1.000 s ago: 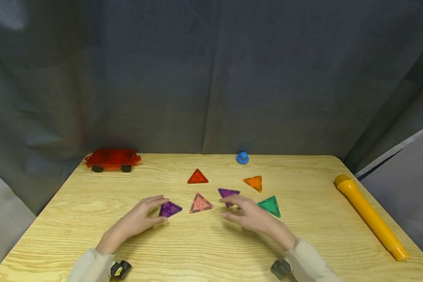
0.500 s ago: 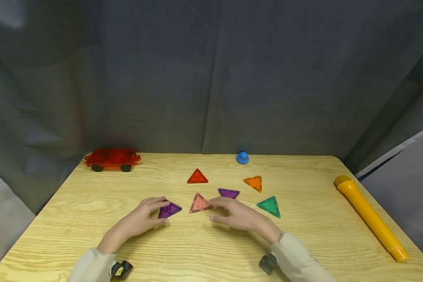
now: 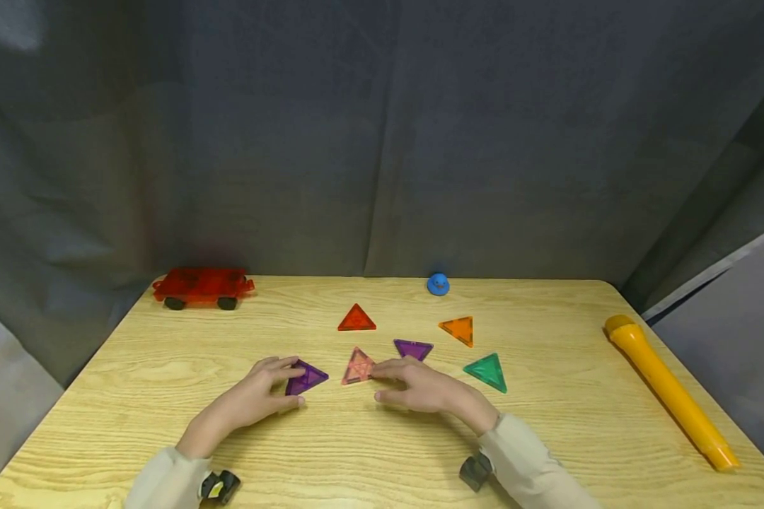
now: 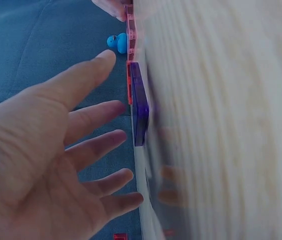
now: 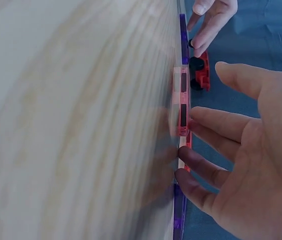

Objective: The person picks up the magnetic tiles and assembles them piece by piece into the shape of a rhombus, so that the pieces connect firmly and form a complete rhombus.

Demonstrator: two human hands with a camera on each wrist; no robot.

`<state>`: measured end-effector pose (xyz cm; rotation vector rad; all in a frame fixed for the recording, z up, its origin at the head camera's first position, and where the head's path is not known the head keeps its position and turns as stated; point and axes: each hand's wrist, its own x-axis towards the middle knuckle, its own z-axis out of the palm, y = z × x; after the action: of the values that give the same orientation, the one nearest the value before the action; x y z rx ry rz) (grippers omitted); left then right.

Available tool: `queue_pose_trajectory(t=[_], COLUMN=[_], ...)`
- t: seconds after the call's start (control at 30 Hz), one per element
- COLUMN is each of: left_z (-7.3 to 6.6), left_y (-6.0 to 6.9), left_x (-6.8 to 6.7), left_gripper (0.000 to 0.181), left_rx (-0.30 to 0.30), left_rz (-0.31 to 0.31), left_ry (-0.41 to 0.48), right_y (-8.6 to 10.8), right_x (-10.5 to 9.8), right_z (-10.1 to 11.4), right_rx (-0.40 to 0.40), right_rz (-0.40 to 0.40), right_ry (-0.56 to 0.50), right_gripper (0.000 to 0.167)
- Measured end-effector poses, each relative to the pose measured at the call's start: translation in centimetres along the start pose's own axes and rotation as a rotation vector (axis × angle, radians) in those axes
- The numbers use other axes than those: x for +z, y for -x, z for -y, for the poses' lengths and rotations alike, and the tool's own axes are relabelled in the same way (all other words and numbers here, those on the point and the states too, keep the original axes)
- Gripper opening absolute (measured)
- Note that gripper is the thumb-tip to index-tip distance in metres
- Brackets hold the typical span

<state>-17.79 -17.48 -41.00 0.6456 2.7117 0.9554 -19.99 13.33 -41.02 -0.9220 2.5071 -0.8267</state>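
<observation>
Flat on the table lies a purple triangular magnetic tile (image 3: pixel 314 379), with the fingertips of my left hand (image 3: pixel 261 396) over its left side. In the left wrist view, those fingers are spread and the tile (image 4: pixel 139 110) stands free of any grip. My right hand (image 3: pixel 423 387) is beside a pink triangular tile (image 3: pixel 356 369); its fingertips overlap that tile's right corner. In the right wrist view, the index fingertip meets the edge of the pink tile (image 5: pixel 183 82), fingers relaxed. A second purple tile (image 3: pixel 412 348) lies just beyond the right hand, partly hidden by it.
Red (image 3: pixel 357 319), orange (image 3: pixel 461 329) and green (image 3: pixel 489 372) triangular tiles lie around. A red toy car base (image 3: pixel 204 285) stands at the back left, a small blue duck (image 3: pixel 438 285) at the back. A yellow toy microphone (image 3: pixel 671 396) lies along the right side.
My right hand has moved left, from over the second purple tile to the pink tile's right corner. The left hand has hardly moved, and the tiles lie as before.
</observation>
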Motion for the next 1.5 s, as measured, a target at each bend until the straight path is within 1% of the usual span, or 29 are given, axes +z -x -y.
queue_pose_trajectory(t=[0.13, 0.3, 0.47, 0.6, 0.73, 0.87, 1.13, 1.33, 1.5], left_z=[0.0, -0.1, 0.1, 0.0, -0.1, -0.4, -0.8, -1.5, -2.1], left_y=[0.1, 0.2, 0.2, 0.3, 0.4, 0.7, 1.1, 1.6, 1.9], left_x=[-0.1, -0.1, 0.0, 0.1, 0.2, 0.3, 0.5, 0.6, 0.7], left_gripper=[0.055, 0.055, 0.055, 0.055, 0.055, 0.057, 0.059, 0.058, 0.059], left_rx=[-0.004, -0.023, -0.019, -0.026, -0.050, -0.059, -0.052, -0.033, -0.044], left_rz=[0.012, 0.029, 0.032, 0.034, 0.049, 0.063, 0.083, 0.112, 0.138], left_ry=[-0.010, -0.009, -0.023, -0.010, 0.022, 0.041, 0.047, 0.061, 0.074], right_y=[0.0, 0.2, 0.7, 1.3, 1.8, 2.2, 3.0, 3.3, 3.6], right_x=[0.1, 0.1, 0.1, 0.1, 0.2, 0.3, 0.4, 0.5, 0.4], right_z=[0.0, 0.0, 0.1, 0.2, 0.3, 0.3, 0.3, 0.2, 0.3], right_rx=[0.007, 0.003, -0.009, -0.011, -0.014, -0.027, -0.033, -0.031, -0.025], right_rz=[0.006, 0.006, 0.012, 0.024, 0.027, 0.023, 0.030, 0.036, 0.043], right_ry=[0.003, 0.007, 0.021, 0.022, 0.024, 0.029, 0.032, 0.026, 0.029], right_gripper=[0.048, 0.047, 0.046, 0.045, 0.045, 0.045, 0.044, 0.044, 0.043])
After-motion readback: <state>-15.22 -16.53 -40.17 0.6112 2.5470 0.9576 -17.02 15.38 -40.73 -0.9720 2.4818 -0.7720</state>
